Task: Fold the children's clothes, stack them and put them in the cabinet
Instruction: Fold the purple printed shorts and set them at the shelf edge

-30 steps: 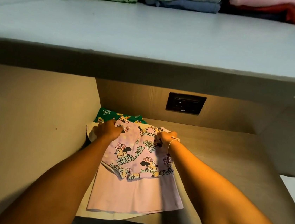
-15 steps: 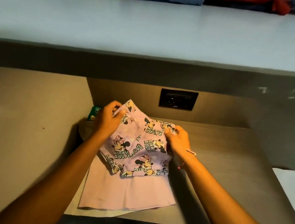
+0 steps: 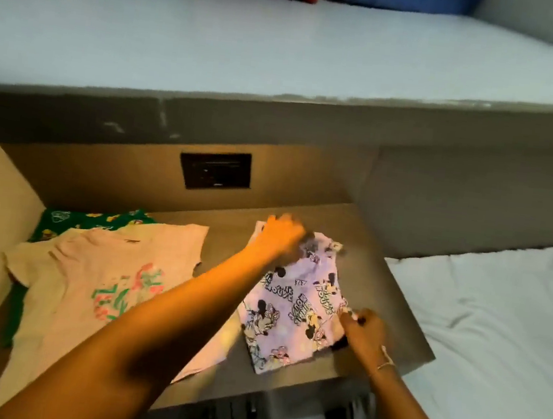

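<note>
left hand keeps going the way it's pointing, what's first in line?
Probably only bare shelf surface, then the back panel. The left hand points up and right at the far edge of the printed purple garment; motion blur leaves depth unclear.

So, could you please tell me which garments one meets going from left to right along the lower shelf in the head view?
Green printed garment → pale pink T-shirt → lilac cartoon-print piece, held by the left hand and right hand.
</note>
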Motion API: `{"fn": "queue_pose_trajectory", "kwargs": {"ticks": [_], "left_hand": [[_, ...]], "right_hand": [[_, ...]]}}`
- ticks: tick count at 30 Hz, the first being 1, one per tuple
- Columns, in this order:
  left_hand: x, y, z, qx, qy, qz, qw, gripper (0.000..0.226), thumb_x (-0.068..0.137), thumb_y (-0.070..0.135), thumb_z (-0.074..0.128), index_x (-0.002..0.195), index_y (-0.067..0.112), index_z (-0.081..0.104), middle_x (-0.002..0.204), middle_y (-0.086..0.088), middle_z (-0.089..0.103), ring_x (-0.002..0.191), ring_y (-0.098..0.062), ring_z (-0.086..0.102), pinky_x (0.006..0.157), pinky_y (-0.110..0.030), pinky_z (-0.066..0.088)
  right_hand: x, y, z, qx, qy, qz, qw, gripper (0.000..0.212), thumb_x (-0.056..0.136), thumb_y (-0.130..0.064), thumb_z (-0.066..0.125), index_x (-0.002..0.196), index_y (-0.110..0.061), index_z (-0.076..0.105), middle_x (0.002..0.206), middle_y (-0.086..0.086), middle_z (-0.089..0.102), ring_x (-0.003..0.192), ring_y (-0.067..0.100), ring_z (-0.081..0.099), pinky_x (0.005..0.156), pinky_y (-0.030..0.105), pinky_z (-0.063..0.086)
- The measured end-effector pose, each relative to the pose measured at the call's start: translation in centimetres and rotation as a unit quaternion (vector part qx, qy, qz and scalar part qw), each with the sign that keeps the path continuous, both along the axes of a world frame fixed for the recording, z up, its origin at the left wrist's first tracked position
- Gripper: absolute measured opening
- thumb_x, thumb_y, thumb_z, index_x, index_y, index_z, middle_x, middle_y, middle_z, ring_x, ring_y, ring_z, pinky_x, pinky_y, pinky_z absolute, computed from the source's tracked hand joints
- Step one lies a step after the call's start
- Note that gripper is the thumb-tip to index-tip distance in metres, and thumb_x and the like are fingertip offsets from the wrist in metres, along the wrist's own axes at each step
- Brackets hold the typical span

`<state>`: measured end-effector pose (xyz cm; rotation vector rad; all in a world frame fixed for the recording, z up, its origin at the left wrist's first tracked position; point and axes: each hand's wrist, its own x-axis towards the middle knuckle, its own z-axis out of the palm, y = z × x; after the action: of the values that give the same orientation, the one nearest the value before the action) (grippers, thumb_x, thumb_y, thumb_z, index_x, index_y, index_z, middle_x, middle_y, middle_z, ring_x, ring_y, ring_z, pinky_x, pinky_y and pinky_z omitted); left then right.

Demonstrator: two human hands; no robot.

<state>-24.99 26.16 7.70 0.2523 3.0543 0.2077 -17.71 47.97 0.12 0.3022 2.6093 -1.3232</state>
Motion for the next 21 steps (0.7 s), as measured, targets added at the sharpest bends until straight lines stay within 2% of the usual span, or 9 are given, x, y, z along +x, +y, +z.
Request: {"fn": "queue_pose_trajectory", "kwargs": {"ticks": [2,4,5,8,10,14,17,19,21], "left_hand": [[3.3,1.3,-2.7,0.01,-0.017,-0.026,0.999,0.025,0.091,0.031,0.059,0.115,0.027,0.064,0.117,-0.002,0.063,0.116,-0.025,0.052,0.1,-0.046,0.039],[7.6,0.9,-5.0,0.015,-0.039,-0.056,0.998,0.021,0.088,0.043,0.058,0.103,0.031,0.065,0.106,0.004,0.061,0.109,-0.018,0.05,0.096,-0.044,0.037],[10.0,0.1,-6.0,0.022,-0.061,-0.065,0.996,0.026,0.084,0.052,0.056,0.101,0.033,0.064,0.107,0.006,0.06,0.107,-0.015,0.047,0.095,-0.043,0.036],[15.5,-2.8,-7.7,0.056,-0.117,-0.09,0.987,0.047,0.076,0.068,0.048,0.112,0.04,0.06,0.131,0.014,0.049,0.124,-0.009,0.035,0.101,-0.039,0.028],[16.9,-3.7,-8.0,0.078,-0.103,-0.102,0.986,0.047,0.077,0.068,0.05,0.117,0.043,0.059,0.143,0.019,0.042,0.136,-0.006,0.027,0.107,-0.038,0.025],[17.7,-2.9,-8.7,0.09,0.004,-0.089,0.992,0.035,0.085,0.061,0.049,0.108,0.04,0.065,0.136,0.017,0.055,0.131,-0.007,0.041,0.099,-0.034,0.039],[18.3,-1.8,-9.4,0.119,0.054,-0.047,0.99,0.031,0.087,0.051,0.05,0.103,0.032,0.07,0.126,0.012,0.064,0.123,-0.01,0.051,0.096,-0.034,0.044],[18.7,-1.1,-9.3,0.207,0.071,0.032,0.975,0.028,0.088,0.042,0.052,0.104,0.028,0.07,0.118,0.01,0.067,0.115,-0.007,0.056,0.094,-0.029,0.046],[19.3,-0.7,-8.6,0.346,0.079,0.132,0.926,0.026,0.089,0.043,0.049,0.101,0.031,0.068,0.108,0.016,0.067,0.103,0.0,0.058,0.084,-0.019,0.047]], "right_hand": [[0.0,2.4,-0.8,0.107,0.019,0.055,0.993,0.02,0.084,-0.04,0.067,0.078,-0.021,0.064,0.084,0.005,0.07,0.082,0.03,0.065,0.074,0.041,0.054],[-0.1,4.1,-1.0,0.144,0.05,0.102,0.983,0.03,0.081,-0.049,0.068,0.1,-0.025,0.062,0.096,-0.006,0.066,0.09,0.021,0.064,0.074,0.032,0.052],[-0.1,4.8,-1.3,0.153,0.081,0.138,0.975,0.037,0.081,-0.049,0.068,0.11,-0.027,0.059,0.103,-0.009,0.061,0.096,0.017,0.06,0.077,0.03,0.05],[-0.3,6.1,-2.1,0.202,0.179,0.297,0.916,0.039,0.085,-0.036,0.065,0.124,-0.035,0.056,0.126,-0.01,0.056,0.114,0.016,0.05,0.091,0.031,0.047],[-0.7,6.7,-2.5,0.244,0.199,0.359,0.879,0.035,0.088,-0.034,0.061,0.123,-0.037,0.06,0.135,-0.01,0.054,0.12,0.019,0.048,0.095,0.037,0.044],[-1.6,6.9,-3.3,0.253,0.249,0.368,0.859,0.024,0.092,-0.038,0.059,0.114,-0.035,0.067,0.127,-0.006,0.062,0.111,0.022,0.054,0.086,0.04,0.048],[-1.4,6.2,-3.3,0.257,0.282,0.348,0.856,0.019,0.087,-0.032,0.068,0.105,-0.028,0.071,0.116,-0.001,0.067,0.104,0.026,0.059,0.081,0.038,0.049],[-0.4,5.8,-2.9,0.235,0.292,0.345,0.861,0.018,0.086,-0.028,0.069,0.103,-0.024,0.071,0.114,0.0,0.068,0.107,0.025,0.06,0.085,0.037,0.047],[0.9,5.9,-2.1,0.176,0.293,0.33,0.88,0.017,0.09,-0.03,0.064,0.105,-0.025,0.069,0.113,-0.005,0.068,0.109,0.019,0.059,0.09,0.033,0.043]]}}
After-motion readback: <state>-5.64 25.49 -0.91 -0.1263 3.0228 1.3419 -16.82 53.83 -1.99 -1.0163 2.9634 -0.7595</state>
